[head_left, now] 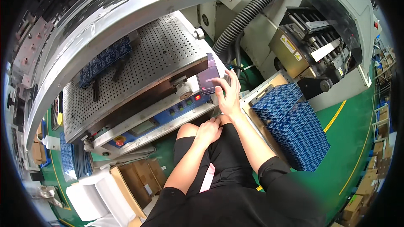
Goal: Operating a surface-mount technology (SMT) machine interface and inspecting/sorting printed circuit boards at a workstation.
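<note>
Phone (208,77) leans upright against the near right corner of the perforated bed (139,65), screen lit. The right hand (229,94) touches its edge with fingers loosely spread, thumb near the screen; whether it truly grips I cannot tell. The left hand (208,131) rests curled on the knee, holding nothing. Judged from this, the phone could slide off the corner, since only a light touch steadies it, and drop onto the control strip (168,115) below or the floor. A knock might also press the red button (198,97) close by. The blue stack (294,130) sits right, well apart.
</note>
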